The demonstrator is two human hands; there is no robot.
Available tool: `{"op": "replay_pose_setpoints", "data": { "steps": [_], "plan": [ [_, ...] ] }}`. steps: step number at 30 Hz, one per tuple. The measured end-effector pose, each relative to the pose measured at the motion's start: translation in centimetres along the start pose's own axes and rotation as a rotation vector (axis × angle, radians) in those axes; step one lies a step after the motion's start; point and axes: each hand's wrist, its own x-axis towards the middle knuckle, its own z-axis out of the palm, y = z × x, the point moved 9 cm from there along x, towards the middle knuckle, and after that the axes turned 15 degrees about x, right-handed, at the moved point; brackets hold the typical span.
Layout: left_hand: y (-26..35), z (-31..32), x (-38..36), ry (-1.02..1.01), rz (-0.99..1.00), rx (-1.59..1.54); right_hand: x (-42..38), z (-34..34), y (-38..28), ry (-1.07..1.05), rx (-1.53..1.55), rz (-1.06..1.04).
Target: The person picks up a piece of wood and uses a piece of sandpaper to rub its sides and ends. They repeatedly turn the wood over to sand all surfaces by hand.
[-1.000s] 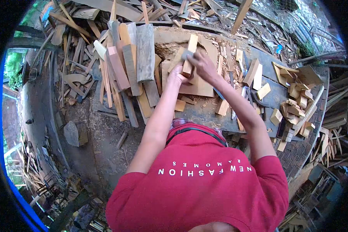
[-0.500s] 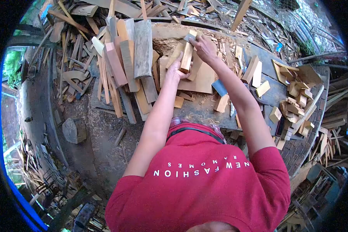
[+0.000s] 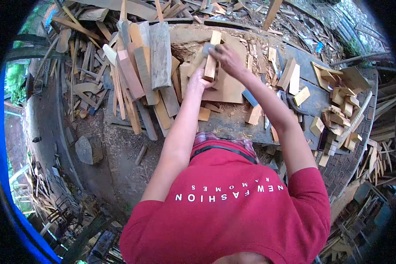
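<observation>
My left hand (image 3: 199,79) grips the near end of a narrow wooden block (image 3: 210,68), which points away from me over the workbench. My right hand (image 3: 226,58) is closed on a small grey piece (image 3: 208,48) that lies against the block's left side near its upper part. What exactly the grey piece is, I cannot make out. Beneath both hands lies a flat light-brown board (image 3: 234,90). Part of the block is hidden by my left hand.
Long timber pieces (image 3: 161,55) are stacked left of my hands. Small wood offcuts (image 3: 339,116) are heaped at the bench's right. A blue-topped block (image 3: 253,114) stands near my right forearm. Wood scraps (image 3: 237,11) cover the ground beyond the bench.
The grey piece and my right fingers have moved a little down and left along the block. My left hand still holds its near end.
</observation>
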Motion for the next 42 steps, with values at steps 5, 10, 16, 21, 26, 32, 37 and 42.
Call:
{"op": "replay_pose_setpoints", "data": {
  "steps": [5, 10, 16, 21, 26, 32, 37, 42],
  "plan": [
    [-0.4, 2.1, -1.8, -0.087, -0.048, 0.095, 2.3, 0.8, 5.0, -0.029, -0.112, 0.126],
    [-0.4, 1.7, -1.3, -0.091, -0.029, 0.105, -0.8, -0.8, -1.7, 0.005, 0.014, -0.021],
    [-0.4, 2.2, -2.1, -0.139, 0.035, 0.168, -4.8, -2.7, -6.7, -0.021, 0.223, -0.184],
    [-0.4, 1.0, -0.9, -0.099, -0.018, 0.111, -0.6, -0.3, 0.6, 0.043, 0.020, -0.046],
    [-0.6, 1.7, -1.3, -0.124, -0.072, 0.030, 2.7, 0.2, 4.3, -0.007, -0.130, 0.129],
    [-0.4, 0.3, -0.5, 0.060, -0.036, 0.055, -2.0, -1.7, -4.1, -0.035, 0.104, -0.013],
    [0.6, 2.1, -2.0, -0.140, 0.129, 0.320, -4.8, -2.9, -7.2, -0.068, 0.215, -0.107],
    [-0.2, -0.1, 0.1, 0.038, -0.034, -0.069, -1.7, -1.5, -1.5, 0.060, 0.026, -0.080]
  ]
}}
